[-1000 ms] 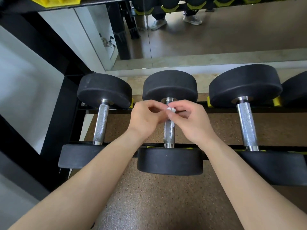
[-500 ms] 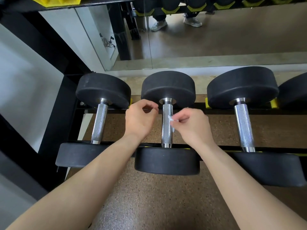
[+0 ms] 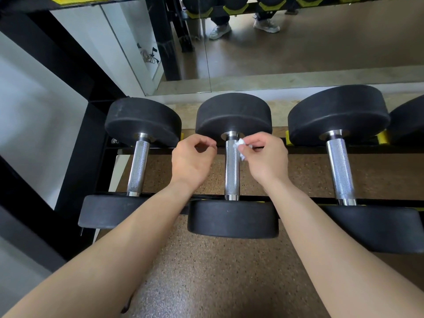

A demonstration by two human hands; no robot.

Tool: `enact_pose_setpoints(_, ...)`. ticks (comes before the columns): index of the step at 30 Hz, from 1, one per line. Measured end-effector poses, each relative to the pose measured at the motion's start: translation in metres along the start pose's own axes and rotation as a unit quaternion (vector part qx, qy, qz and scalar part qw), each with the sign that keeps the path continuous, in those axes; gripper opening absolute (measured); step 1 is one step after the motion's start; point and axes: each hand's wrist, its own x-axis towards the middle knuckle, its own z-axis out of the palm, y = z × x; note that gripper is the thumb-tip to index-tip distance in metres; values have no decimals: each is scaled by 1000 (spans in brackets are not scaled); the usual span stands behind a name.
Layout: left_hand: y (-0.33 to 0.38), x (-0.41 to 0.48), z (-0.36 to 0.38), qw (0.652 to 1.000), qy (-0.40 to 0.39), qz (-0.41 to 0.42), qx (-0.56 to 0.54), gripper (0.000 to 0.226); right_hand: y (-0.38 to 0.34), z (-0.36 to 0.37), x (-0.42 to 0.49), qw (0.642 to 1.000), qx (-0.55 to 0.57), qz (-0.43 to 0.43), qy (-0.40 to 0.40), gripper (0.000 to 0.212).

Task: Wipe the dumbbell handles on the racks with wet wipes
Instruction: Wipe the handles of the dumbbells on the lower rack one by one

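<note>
dumbbell handle [image 3: 232,171]: the middle one of three on the rack [image 3: 298,149], dead centre of the view, chrome and knurled, black heads at both ends
long axis: runs 12 to 6, so away from the person and back toward them
wet wipe [image 3: 241,145]: tiny scrunched white wad, touching the handle's right side up near the 12 o'clock end, just under the far collar
right hand [image 3: 266,157]: at 3 o'clock of the bar, fingertips pinched down on the wipe, rest of the hand curled
left hand [image 3: 195,159]: at 9 o'clock of the bar, loosely curled, holding nothing, just beside the bar and not touching as far as I can see
who's nearer: right hand for sure, it's the one with the wipe on the metal
next move, my guess: drag the wipe along the bar toward 6, so the stroke follows the axis
neighbours: left handle [image 3: 137,166] and right handle [image 3: 339,168], both well apart from the hands
</note>
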Motion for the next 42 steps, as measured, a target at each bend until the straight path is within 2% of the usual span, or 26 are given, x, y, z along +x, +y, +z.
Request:
enact_pose_setpoints(3,-3,1,0,1000,-4,1,3,15,2,-1,-2,999,22,30,-22,6)
enact_pose_setpoints(9,-8,2,5,1000,-11,-6,-6,18,4,-26,-27,977,-25,90,-190,8)
enact_pose_setpoints(10,-8,2,7,1000,-13,-6,-4,18,4,-25,-28,979,-30,85,-184,8)
enact_pose_setpoints(13,-6,3,11,1000,-17,-10,0,17,3,-15,-18,993,-8,60,-102,13)
enact_pose_setpoints(15,-5,3,13,1000,-18,-6,0,16,2,-12,-13,995,5,60,-85,16)
enact_pose_setpoints(17,-5,2,12,1000,-21,-3,2,15,4,-18,-19,989,-6,76,-130,10)
enact_pose_setpoints(21,-6,3,14,999,-28,-20,-14,15,3,-34,-36,956,-2,121,-268,7)
enact_pose_setpoints(23,-7,4,16,999,-31,-20,-10,16,0,-32,-29,966,-30,91,-240,7)
enact_pose_setpoints(26,-6,3,16,999,-42,-19,-16,14,-2,-17,-5,994,-25,38,-103,12)
enact_pose_setpoints(28,-6,1,13,999,-48,-13,-19,12,-5,-9,2,998,-13,15,-54,18)
enact_pose_setpoints(30,-6,0,8,997,-74,-4,-30,13,-3,-9,-3,998,-18,18,-65,17)
enact_pose_setpoints(34,-6,-6,-8,980,-189,12,-67,13,-7,-28,-26,974,-62,70,-206,8)
enact_pose_setpoints(36,-5,-9,-20,968,-238,35,-67,13,-21,-28,-26,977,-65,36,-200,8)
enact_pose_setpoints(38,-2,-11,-40,959,-261,9,-110,13,-42,-16,-24,983,-68,-12,-170,8)
enact_pose_setpoints(42,-6,-6,-102,959,-245,-23,-139,19,-83,28,-30,978,-23,-38,-203,9)
